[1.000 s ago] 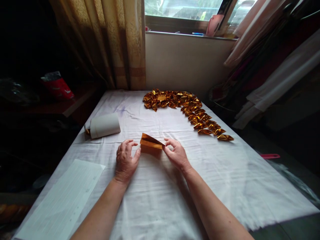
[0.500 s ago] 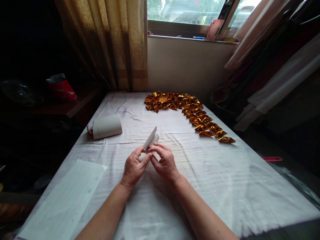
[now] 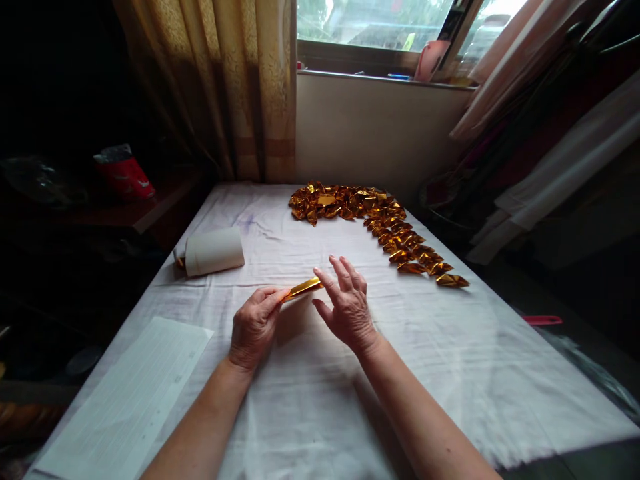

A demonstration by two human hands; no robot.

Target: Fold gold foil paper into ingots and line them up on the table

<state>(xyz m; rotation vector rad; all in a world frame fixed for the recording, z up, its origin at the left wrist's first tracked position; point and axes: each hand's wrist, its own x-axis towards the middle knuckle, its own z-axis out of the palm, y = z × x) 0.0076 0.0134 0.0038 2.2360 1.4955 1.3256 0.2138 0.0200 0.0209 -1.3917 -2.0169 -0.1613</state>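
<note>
A narrow folded strip of gold foil paper (image 3: pixel 303 288) is raised over the middle of the table, its shiny side up. My left hand (image 3: pixel 256 325) is closed on its left end, pinching it between thumb and fingers. At the strip's far right end is my right hand (image 3: pixel 347 303), with fingers spread and thumb apart; whether a fingertip touches the foil I cannot tell. Beyond them lies a pile of folded gold foil pieces (image 3: pixel 345 202), and rows of the same pieces (image 3: pixel 413 248) run from it toward the right edge.
A curled roll of whitish paper (image 3: pixel 215 252) lies at the left on the white tablecloth (image 3: pixel 430 373). Nearer, a lined paper sheet (image 3: pixel 130 393) rests along the left edge. A red packet (image 3: pixel 125 177) stands on a dark side surface. Clothes (image 3: pixel 555 153) hang at the right.
The paper between my hands has gone from an upright pale fold to a flat narrow strip with gold showing. My right hand has opened and moved right; the left shifted slightly left.
</note>
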